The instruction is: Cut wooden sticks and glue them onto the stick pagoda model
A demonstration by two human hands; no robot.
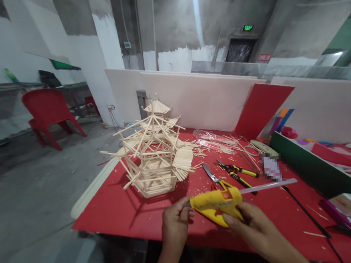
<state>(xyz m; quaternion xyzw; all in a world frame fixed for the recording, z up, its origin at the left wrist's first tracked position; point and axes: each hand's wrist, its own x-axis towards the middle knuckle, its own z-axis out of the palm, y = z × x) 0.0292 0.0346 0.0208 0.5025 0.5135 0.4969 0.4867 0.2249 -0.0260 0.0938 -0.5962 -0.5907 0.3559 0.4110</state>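
My right hand [256, 226] is wrapped round a yellow hot glue gun [215, 201], which points to the left. A clear glue stick [271, 185] juts out of its back end. At the gun's nozzle, the fingers of my left hand [173, 223] are pinched together; whatever they hold is too small or hidden to make out. Just beyond both hands stands a pagoda-like model [156, 159] of thin wooden sticks, its roof frame partly covered with slats. A second, more finished stick tower [157, 106] rises behind it.
Scissors [211, 173] and yellow-black pliers [234, 174] lie on the red tabletop [109, 210]. Loose sticks [218, 140] in plastic wrap are farther back. A black cord [307, 212] runs along the right, near a green-sided box [313, 166]. A red chair [49, 108] stands at left.
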